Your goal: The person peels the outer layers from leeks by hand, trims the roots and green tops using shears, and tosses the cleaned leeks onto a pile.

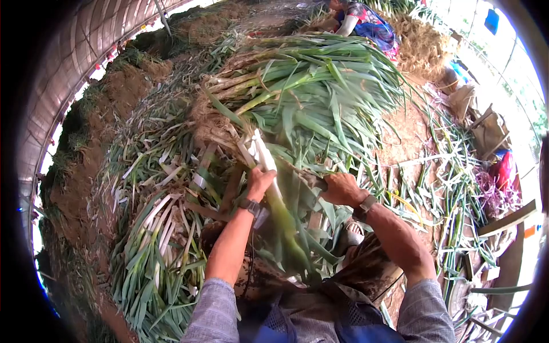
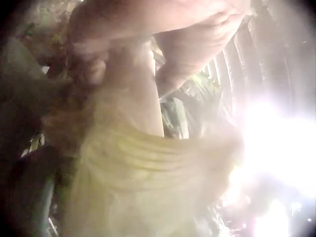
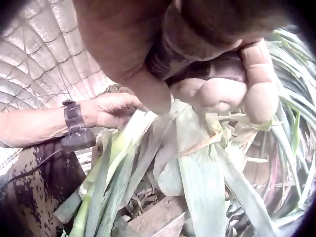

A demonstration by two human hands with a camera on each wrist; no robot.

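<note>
My left hand (image 1: 261, 182) grips a thick leek (image 1: 280, 214) around its white shaft. The leek's root end points away from me and its green leaves fan down toward my lap. In the left wrist view, the same leek (image 2: 131, 89) passes between the fingers, with a pale, wrinkled leaf layer below them. My right hand (image 1: 341, 190) is to the right of the shaft, its fingers curled around a dark handle (image 3: 168, 61); the far end of that tool is hidden. Loose leek leaves (image 3: 200, 168) hang just below the right fingers.
A big heap of leeks (image 1: 343, 91) with roots lies ahead. Leeks with bare white shafts (image 1: 163, 228) are piled at my left. Leaf scraps (image 1: 452, 194) litter the ground at right, beside a wooden board (image 1: 509, 220). Another person (image 1: 372, 26) is at the back.
</note>
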